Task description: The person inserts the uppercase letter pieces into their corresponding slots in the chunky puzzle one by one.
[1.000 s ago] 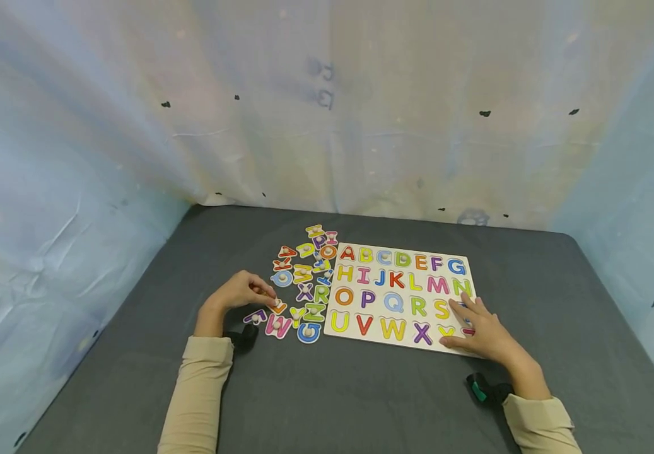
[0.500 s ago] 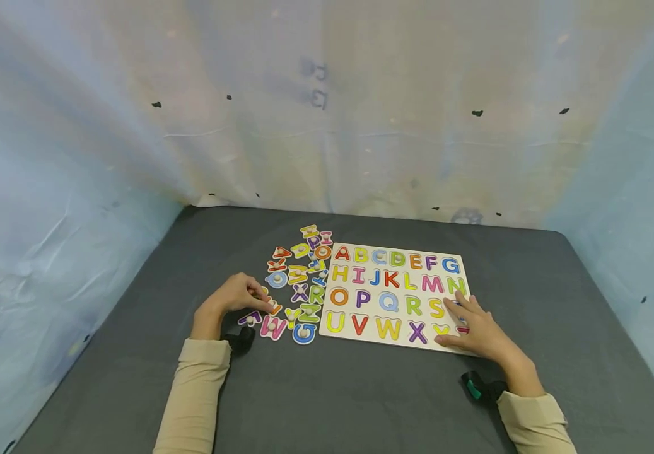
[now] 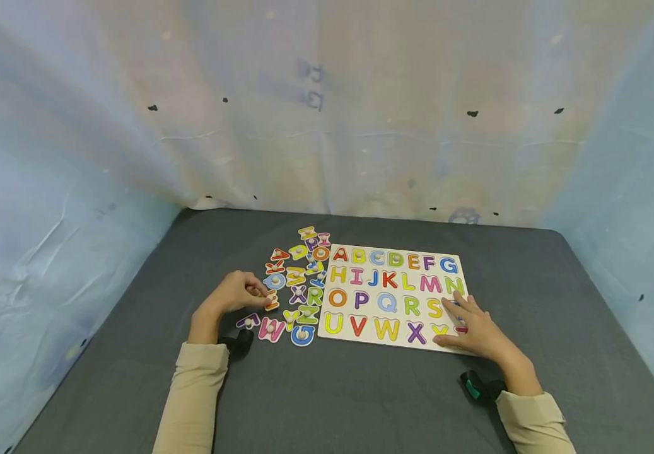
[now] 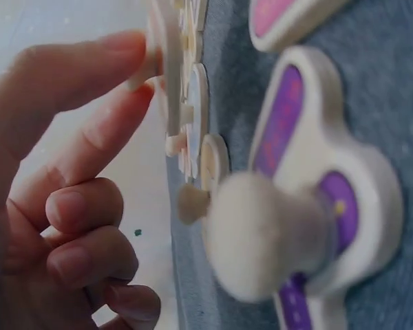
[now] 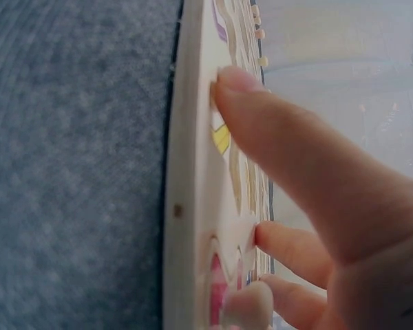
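My left hand (image 3: 237, 292) pinches an orange letter piece (image 3: 272, 304), which looks like an E, between thumb and forefinger. In the left wrist view the piece (image 4: 169, 62) appears edge-on, standing off the cloth, with the other fingers curled in below. Nearby lie a purple letter piece (image 3: 248, 321) and a pink one (image 3: 270, 330) shaped like an M or W. The cream alphabet board (image 3: 361, 323) lies flat to the right. My right hand (image 3: 478, 329) rests on its lower right corner with fingers spread, covering the last letters; the thumb (image 5: 248, 103) touches the board by the Y.
Several knobbed letter pieces, among them a blue G (image 3: 302, 336) and a green R (image 3: 315, 296), form a loose cluster left of the board. Knobs stand on the board's A to D. Grey cloth (image 3: 349, 397) covers the table; a pale curtain (image 3: 383, 157) hangs behind.
My left hand has turned the orange piece and moved it slightly away from me, off the spot beside the pink letter. The right hand stays on the board. The head view has shifted slightly.
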`<action>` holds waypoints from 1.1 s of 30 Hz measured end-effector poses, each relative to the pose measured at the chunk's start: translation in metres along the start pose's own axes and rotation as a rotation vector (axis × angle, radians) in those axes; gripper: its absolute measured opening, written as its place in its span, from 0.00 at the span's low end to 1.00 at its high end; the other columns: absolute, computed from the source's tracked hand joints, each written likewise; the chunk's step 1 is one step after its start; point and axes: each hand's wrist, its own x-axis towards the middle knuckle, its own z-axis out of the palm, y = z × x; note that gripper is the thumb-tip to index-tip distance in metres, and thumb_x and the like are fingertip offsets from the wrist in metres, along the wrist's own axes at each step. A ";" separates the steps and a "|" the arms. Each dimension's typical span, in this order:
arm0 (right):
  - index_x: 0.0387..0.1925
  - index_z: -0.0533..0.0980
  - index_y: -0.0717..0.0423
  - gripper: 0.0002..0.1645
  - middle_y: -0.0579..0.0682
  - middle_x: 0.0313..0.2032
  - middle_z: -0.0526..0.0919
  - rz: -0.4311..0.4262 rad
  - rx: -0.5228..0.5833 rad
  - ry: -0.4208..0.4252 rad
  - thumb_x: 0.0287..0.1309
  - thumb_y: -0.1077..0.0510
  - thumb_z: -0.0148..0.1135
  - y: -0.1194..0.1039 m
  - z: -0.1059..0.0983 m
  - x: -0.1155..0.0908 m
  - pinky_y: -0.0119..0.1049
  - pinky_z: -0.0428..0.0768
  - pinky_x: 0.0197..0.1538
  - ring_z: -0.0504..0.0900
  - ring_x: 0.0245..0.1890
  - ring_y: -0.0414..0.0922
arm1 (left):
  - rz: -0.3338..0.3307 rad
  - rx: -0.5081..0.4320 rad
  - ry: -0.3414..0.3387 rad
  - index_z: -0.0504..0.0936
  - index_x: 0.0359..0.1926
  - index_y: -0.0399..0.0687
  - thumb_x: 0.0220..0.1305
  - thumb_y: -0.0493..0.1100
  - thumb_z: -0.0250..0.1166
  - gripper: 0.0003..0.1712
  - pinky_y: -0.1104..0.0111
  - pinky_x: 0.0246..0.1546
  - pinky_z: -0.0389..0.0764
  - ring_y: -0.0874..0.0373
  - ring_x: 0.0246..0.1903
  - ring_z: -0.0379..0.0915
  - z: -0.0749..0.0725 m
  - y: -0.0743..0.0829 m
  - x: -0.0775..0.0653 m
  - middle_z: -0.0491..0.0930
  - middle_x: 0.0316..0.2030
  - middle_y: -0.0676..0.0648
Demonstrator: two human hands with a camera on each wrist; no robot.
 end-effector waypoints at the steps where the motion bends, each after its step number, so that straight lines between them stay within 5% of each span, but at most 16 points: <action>1: 0.69 0.61 0.62 0.57 0.71 0.72 0.51 -0.004 0.001 0.001 0.43 0.40 0.74 0.000 0.000 0.000 0.78 0.46 0.62 0.46 0.70 0.76 | 0.012 0.007 0.016 0.88 0.32 0.42 0.50 0.44 0.74 0.10 0.70 0.27 0.66 0.60 0.24 0.63 0.000 0.001 -0.001 0.72 0.23 0.50; 9: 0.69 0.62 0.62 0.56 0.72 0.71 0.52 -0.009 0.006 0.002 0.43 0.41 0.74 -0.002 0.001 -0.002 0.78 0.46 0.62 0.46 0.70 0.76 | 0.058 0.031 0.118 0.88 0.32 0.45 0.52 0.44 0.73 0.08 0.69 0.28 0.63 0.59 0.24 0.59 0.004 0.014 0.001 0.66 0.23 0.50; 18: 0.69 0.61 0.62 0.56 0.71 0.71 0.52 -0.005 0.003 0.001 0.44 0.41 0.74 -0.002 -0.001 -0.002 0.78 0.46 0.62 0.46 0.70 0.76 | 0.103 0.029 0.135 0.88 0.35 0.48 0.55 0.46 0.72 0.08 0.68 0.27 0.62 0.56 0.25 0.61 0.009 0.039 0.015 0.72 0.28 0.41; 24: 0.70 0.61 0.62 0.57 0.71 0.72 0.51 0.008 0.005 -0.002 0.44 0.41 0.73 -0.001 -0.001 -0.001 0.78 0.45 0.63 0.45 0.71 0.75 | 0.142 0.030 0.151 0.89 0.36 0.48 0.54 0.46 0.72 0.09 0.65 0.33 0.62 0.48 0.38 0.70 0.017 0.057 0.026 0.72 0.29 0.39; 33: 0.69 0.61 0.62 0.56 0.71 0.72 0.52 -0.006 0.003 -0.001 0.44 0.41 0.74 -0.001 -0.002 -0.002 0.78 0.47 0.62 0.46 0.70 0.76 | 0.236 0.032 0.174 0.88 0.32 0.49 0.53 0.47 0.73 0.08 0.70 0.28 0.60 0.60 0.24 0.58 0.035 0.081 0.047 0.68 0.24 0.47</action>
